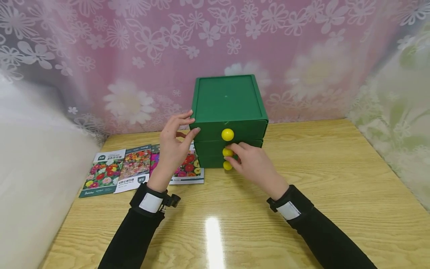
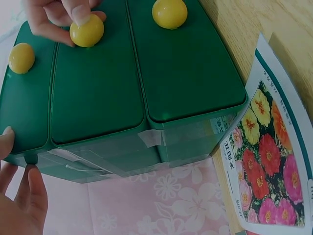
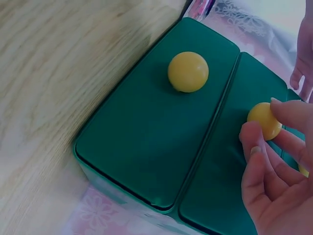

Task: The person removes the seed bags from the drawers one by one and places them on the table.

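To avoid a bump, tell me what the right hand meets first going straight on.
The right hand pinches the middle knob; straight on, the green drawer front behind it likely comes first, though depth is unclear.

We see the right hand pinching the middle yellow knob on a green drawer box, with the top knob just above its fingertips and the bottom knob just below, while the left hand, beside some flower packets, touches the box's edge.

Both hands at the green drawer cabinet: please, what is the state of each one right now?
Left hand: open, touching the green drawer cabinet at its upper left.
Right hand: closed, holding the middle yellow drawer knob.
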### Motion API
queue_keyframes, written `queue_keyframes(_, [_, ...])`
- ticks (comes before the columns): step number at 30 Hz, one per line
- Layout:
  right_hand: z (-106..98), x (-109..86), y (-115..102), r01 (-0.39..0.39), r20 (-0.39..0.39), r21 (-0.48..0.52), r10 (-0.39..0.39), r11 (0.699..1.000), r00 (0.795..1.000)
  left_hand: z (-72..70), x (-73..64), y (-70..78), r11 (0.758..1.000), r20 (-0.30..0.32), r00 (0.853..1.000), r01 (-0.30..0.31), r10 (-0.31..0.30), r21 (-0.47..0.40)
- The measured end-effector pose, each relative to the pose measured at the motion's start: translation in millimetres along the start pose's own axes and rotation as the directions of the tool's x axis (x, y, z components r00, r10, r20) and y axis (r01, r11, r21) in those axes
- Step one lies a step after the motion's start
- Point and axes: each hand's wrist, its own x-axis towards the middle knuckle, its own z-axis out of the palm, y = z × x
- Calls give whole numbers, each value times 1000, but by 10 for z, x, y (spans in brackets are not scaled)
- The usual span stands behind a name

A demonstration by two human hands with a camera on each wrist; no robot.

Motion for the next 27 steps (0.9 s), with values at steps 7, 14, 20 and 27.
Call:
queue_keyframes(7, [-74, -87, -100, 31, -9, 28, -31, 999, 999, 8, -5, -2, 1000, -8, 1000, -16, 16, -3])
queue_keyframes(14, [-173, -224, -253, 85, 1, 20, -85, 996, 996, -3, -5, -16, 1000, -7, 1000, -13, 13, -7])
queue_keyframes(20, [-207, -356, -356, 124, -17, 15, -124, 992, 992, -2, -7, -7, 1000, -6, 1000, -4, 4, -2])
queue_keyframes(27, [-267, -496, -480, 149, -17, -2, -149, 989, 989, -5, -8, -15, 1000, 2, 1000, 22, -22, 15])
